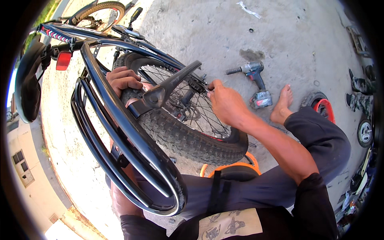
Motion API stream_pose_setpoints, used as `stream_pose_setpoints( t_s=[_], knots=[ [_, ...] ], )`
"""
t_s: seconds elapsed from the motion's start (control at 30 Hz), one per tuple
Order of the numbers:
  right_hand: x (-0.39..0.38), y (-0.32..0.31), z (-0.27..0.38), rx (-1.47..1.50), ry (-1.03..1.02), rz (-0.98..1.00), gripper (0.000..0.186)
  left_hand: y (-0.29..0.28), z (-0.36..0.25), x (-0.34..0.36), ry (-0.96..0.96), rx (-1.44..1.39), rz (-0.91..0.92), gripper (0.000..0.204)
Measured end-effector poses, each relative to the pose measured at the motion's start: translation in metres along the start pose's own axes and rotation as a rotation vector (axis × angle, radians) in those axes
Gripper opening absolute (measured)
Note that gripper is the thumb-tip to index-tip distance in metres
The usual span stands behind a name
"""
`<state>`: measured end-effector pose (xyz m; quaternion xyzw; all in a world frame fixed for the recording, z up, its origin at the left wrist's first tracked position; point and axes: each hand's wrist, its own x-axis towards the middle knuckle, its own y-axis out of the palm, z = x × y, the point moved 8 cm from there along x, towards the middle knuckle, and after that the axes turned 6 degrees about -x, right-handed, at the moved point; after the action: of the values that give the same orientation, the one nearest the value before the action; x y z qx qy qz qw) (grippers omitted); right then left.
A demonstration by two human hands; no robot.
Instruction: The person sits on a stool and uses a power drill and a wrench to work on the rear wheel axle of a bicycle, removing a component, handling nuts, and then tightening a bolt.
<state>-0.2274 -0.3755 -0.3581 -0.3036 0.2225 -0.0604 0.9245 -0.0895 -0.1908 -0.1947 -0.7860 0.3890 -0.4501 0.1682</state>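
Note:
A black bicycle leans across my left side, its rear wheel with a knobby tire (188, 142) between my hands. My left hand (124, 81) is curled over the tire on the far side of the black rear rack (108, 98); the rack and a black plastic fender (170, 86) partly cover it. At the wheel's hub, beside the sprockets (196, 85), my right hand (225, 103) pinches with thumb and forefinger. Whatever small thing sits in that pinch is too hidden to name. Spokes and a brake disc show below the hub.
A cordless impact wrench (256, 82) lies on the concrete beyond my right hand, near my bare foot (283, 105). An orange ring-shaped part (240, 167) is under the wheel. Further right are a red-rimmed wheel (324, 110) and a small wheel (365, 133). The saddle (30, 82) juts out left.

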Motion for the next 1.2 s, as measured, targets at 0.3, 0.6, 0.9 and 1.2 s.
stream_pose_setpoints(
  t_s=[0.3,0.6,0.9,1.2],
  knots=[
    [-0.048,-0.024,0.020,-0.704,-0.592,-0.320,0.018,0.016,-0.018,-0.006,-0.266,0.031,-0.180,0.032],
    [0.003,-0.125,0.065,0.015,-0.208,-0.130,0.036,-0.004,-0.016,-0.016,-0.275,-0.016,-0.175,0.040],
    [0.050,-0.040,0.111,0.568,-0.274,0.079,0.038,0.016,-0.015,-0.006,-0.207,-0.075,-0.150,0.026],
    [0.049,-0.042,0.120,0.577,-0.295,0.057,0.033,0.010,-0.018,-0.008,-0.288,0.029,-0.133,0.043]
  ],
)
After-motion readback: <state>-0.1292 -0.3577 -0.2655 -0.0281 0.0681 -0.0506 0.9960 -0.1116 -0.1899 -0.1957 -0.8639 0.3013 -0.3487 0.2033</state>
